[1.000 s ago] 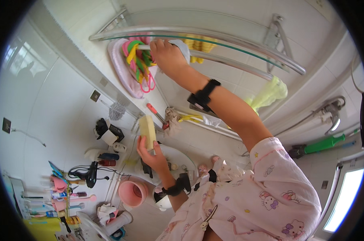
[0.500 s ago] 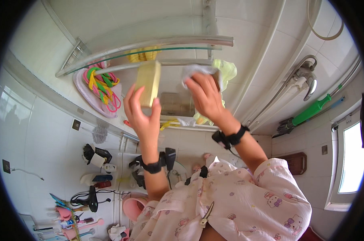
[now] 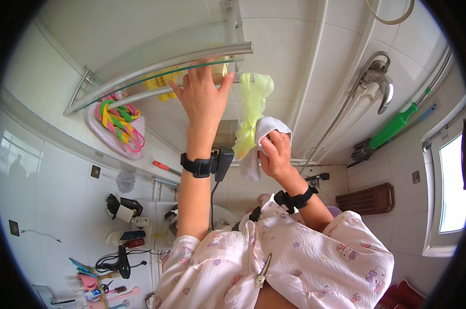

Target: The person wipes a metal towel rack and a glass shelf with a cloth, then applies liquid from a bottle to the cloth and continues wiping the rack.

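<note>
My left hand (image 3: pixel 204 103) reaches up to the glass shelf (image 3: pixel 156 69), its fingers around a pale yellow box (image 3: pixel 219 70) partly hidden by the hand and the rail. In my right hand (image 3: pixel 278 154) is a bunched whitish cloth (image 3: pixel 274 125), part of it hanging below the fingers. Just left of that cloth, a yellow-green mesh bag (image 3: pixel 254 95) hangs from the end of the shelf's lower rail.
Behind the shelf rail sits a yellow item (image 3: pixel 161 85). Multicoloured braided straps (image 3: pixel 121 121) hang at the left over a whitish pad. A shower tap (image 3: pixel 376 85) and a green-handled brush (image 3: pixel 392 126) are on the right wall; a brown slatted board (image 3: pixel 365 199) leans lower.
My left hand has carried the pale yellow box up and right to the shelf. My right hand has come down and right with the cloth, away from the rail; the view has shifted.
</note>
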Available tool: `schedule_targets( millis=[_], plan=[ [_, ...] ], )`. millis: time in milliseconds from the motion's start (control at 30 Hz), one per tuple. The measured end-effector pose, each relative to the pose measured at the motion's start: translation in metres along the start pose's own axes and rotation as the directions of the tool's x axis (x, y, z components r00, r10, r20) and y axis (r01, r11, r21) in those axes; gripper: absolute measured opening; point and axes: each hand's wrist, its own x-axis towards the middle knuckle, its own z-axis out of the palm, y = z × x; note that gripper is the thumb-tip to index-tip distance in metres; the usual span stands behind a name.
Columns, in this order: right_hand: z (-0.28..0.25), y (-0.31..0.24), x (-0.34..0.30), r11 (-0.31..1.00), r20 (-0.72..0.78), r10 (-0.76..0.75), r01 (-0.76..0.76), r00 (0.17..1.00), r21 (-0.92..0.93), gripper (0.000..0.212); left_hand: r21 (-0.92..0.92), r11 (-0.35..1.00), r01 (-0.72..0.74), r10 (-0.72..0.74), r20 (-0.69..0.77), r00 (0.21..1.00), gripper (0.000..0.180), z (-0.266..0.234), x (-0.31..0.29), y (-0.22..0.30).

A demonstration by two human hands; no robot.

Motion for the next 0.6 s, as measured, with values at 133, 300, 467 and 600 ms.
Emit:
schedule_targets(
  millis=[133, 300, 467, 600],
  plan=[
    [-0.008, 0.003, 0.003, 1.0, -0.034, 0.026, -0.025, 0.999, 0.014, 0.05, -0.06, 0.998, -0.001, 0.003, 0.028, 1.0, 0.056, -0.004, -0.003, 0.004],
    [0.001, -0.004, 0.056, 0.99, -0.07, -0.137, 0.134, 0.988, -0.039, 0.047, -0.207, 0.977, 0.046, -0.051, -0.022, 0.998, 0.047, -0.027, -0.021, -0.013],
    [0.04, -0.007, 0.132, 0.971, 0.041, -0.218, 0.221, 0.975, -0.089, 0.043, -0.404, 0.901, 0.156, -0.202, -0.075, 0.977, 0.028, -0.05, -0.051, -0.034],
    [0.049, -0.018, 0.154, 0.956, 0.198, -0.23, 0.26, 0.953, -0.138, 0.045, -0.4, 0.892, 0.211, -0.269, -0.094, 0.959, 0.02, -0.064, -0.062, -0.054]
  ],
)
